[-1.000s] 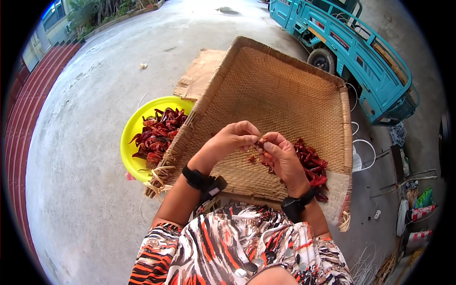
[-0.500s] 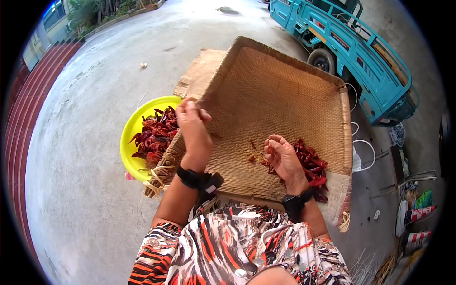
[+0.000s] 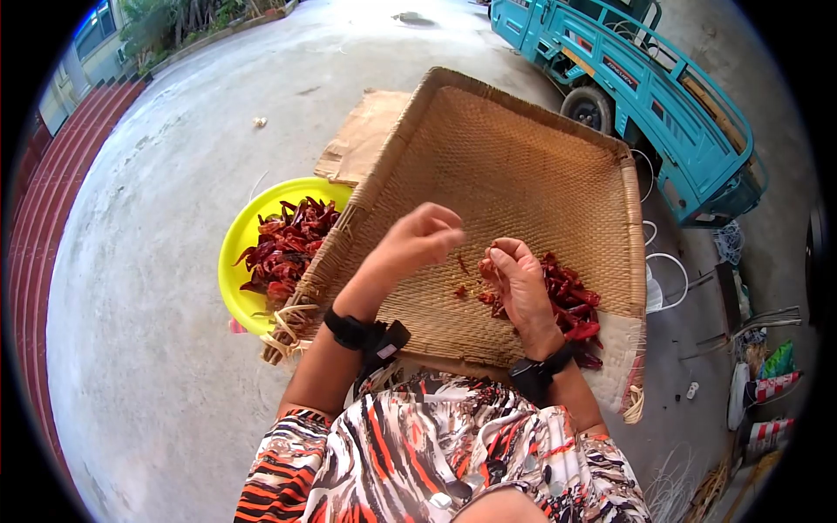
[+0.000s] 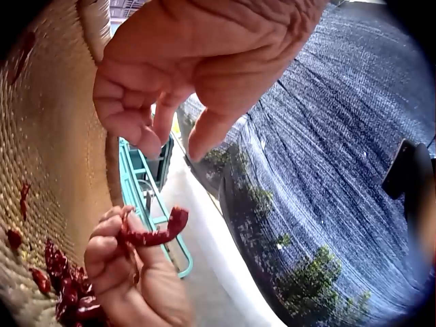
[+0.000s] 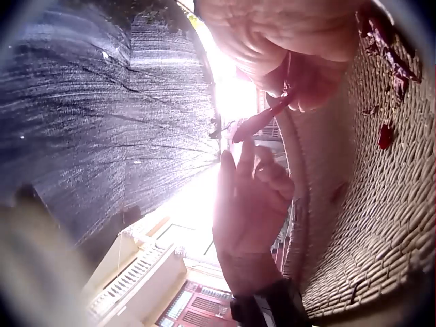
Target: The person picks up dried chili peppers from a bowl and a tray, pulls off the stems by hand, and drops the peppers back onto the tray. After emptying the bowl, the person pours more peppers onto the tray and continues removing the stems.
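Between the fingers and thumb of my right hand (image 3: 523, 292) is a dried red chili pepper (image 4: 163, 236), its curved end sticking out in the left wrist view. My left hand (image 3: 411, 247) hangs over the woven basket (image 3: 514, 139) just left of the right one. In the left wrist view its thumb and loosely bent fingers stand apart, holding nothing. The right wrist view shows the pepper pointing toward the left fingertips. A pile of dried red chilies (image 3: 571, 301) lies in the basket by the right hand, partly covered by it.
A yellow basin (image 3: 234, 283) with dried chilies stands left of the basket, partly behind its rim. Cardboard (image 3: 362, 135) lies beyond it. At the far right are a teal cargo tricycle (image 3: 641, 105) and a white bucket (image 3: 654, 292).
My left hand went from meeting the right hand out to the basket's left rim by the basin, then came back toward the right hand. The right hand stayed near the pile and now holds a chili pepper.
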A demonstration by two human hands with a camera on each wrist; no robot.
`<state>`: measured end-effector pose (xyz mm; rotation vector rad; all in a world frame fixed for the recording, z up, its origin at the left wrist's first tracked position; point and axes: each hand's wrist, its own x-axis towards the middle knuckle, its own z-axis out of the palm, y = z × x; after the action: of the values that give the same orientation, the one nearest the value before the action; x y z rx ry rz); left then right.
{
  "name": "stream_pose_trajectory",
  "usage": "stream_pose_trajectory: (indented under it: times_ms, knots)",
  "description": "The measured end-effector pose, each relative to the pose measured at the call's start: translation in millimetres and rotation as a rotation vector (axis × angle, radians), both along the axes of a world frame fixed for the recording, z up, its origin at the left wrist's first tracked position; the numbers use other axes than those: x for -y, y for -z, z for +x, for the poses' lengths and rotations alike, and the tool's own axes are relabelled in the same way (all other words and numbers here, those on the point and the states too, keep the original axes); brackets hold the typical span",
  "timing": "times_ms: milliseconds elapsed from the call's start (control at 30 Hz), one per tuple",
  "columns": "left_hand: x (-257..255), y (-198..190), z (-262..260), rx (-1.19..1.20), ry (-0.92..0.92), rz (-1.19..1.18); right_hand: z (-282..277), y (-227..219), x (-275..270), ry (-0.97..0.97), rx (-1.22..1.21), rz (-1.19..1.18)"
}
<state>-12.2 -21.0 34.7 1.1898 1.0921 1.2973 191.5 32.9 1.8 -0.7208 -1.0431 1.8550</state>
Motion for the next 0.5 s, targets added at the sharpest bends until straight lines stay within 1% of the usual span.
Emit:
stream_pose_trajectory:
  times_ms: [100, 200, 300, 400, 500]
  knots:
    - [0.0, 4.4, 8.7, -0.245, 0.131, 0.019, -5.9, -1.7, -0.7, 0.034, 0.015, 0.096]
    - [-2.1, 12.5, 13.9, -0.075, 0.192, -0.004, -10.7, -2.1, -0.8, 0.091, 0.054, 0.154]
    - [1.6, 9.5, 14.6, -0.072, 0.188, 0.023, -15.8, -0.4, 0.1, 0.159, 0.067, 0.203]
    - [0.1, 13.3, 11.2, -0.027, 0.246, 0.021, -16.5, -0.3, -0.1, 0.218, 0.117, 0.235]
    - [-1.2, 15.8, 11.4, 0.032, 0.155, 0.152, -14.0, -1.2, 0.2, 0.225, 0.183, 0.255]
